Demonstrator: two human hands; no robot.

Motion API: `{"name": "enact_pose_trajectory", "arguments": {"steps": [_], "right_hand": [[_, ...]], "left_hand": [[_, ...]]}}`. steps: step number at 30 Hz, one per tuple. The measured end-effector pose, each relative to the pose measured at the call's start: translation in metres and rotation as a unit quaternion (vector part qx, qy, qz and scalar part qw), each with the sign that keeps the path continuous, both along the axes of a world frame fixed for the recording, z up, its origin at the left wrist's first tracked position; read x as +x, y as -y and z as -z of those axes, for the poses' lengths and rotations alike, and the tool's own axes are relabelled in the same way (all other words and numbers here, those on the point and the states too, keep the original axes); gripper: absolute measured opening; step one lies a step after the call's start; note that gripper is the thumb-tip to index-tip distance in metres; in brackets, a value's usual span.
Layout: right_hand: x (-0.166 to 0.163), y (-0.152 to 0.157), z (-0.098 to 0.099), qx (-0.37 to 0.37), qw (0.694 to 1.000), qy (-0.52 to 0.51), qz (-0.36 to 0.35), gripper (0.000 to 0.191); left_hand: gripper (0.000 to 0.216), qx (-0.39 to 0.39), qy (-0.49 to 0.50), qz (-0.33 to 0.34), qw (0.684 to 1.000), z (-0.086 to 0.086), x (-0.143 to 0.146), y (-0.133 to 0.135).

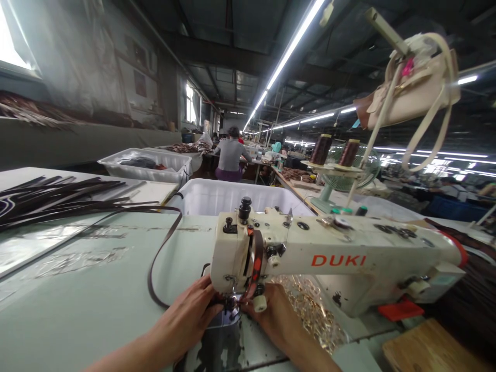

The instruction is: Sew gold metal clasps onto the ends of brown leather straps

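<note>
A white sewing machine (287, 253) marked DUKI stands in front of me, its lit needle area low at the left end. My left hand (194, 312) is closed beside the presser foot (231, 304), pinching a narrow dark brown strap (152, 276). That strap loops up from under this hand and runs to the pile on the left. On the other side of the needle, my right hand (277, 315) has its fingers closed close to the foot. The machine's head and a knob partly cover those fingertips, so what they grip is hidden.
Gold-coloured metal rings (315, 310) lie behind my right hand. Dark straps (58, 199) are heaped at the left. A white bin (240, 194) stands behind the machine. Thread cones (321, 150) and a hanging beige bag (414, 88) rise at the right. A person (229, 155) sits farther back.
</note>
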State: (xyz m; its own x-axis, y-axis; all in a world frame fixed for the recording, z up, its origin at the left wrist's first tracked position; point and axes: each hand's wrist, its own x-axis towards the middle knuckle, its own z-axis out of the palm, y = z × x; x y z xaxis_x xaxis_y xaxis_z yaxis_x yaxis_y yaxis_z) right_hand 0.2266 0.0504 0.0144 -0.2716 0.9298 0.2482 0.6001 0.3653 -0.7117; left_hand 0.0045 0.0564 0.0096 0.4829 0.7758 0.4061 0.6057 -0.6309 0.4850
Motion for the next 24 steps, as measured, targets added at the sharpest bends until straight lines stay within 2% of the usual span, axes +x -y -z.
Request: {"name": "enact_pose_trajectory", "arguments": {"steps": [9,15,20,22,24], "right_hand": [[0.004,0.003,-0.014,-0.007,0.999,0.021,-0.047,0.012],[0.002,-0.001,-0.014,0.009,0.997,0.05,-0.06,0.013],[0.004,0.001,-0.017,0.011,0.993,0.106,-0.056,0.013],[0.004,0.003,-0.018,0.018,0.988,0.146,-0.039,0.011],[0.001,0.004,-0.019,0.032,0.983,0.181,-0.019,0.018]], "left_hand": [[0.016,-0.012,0.003,0.025,1.0,0.0,-0.004,-0.005],[0.016,-0.011,0.005,0.02,1.0,0.006,-0.006,-0.01],[0.016,-0.037,-0.019,0.021,0.999,-0.005,-0.008,-0.011],[0.015,-0.064,-0.041,0.015,0.997,-0.011,-0.013,-0.006],[0.019,-0.093,-0.066,0.019,0.993,-0.016,-0.019,0.006]]}}
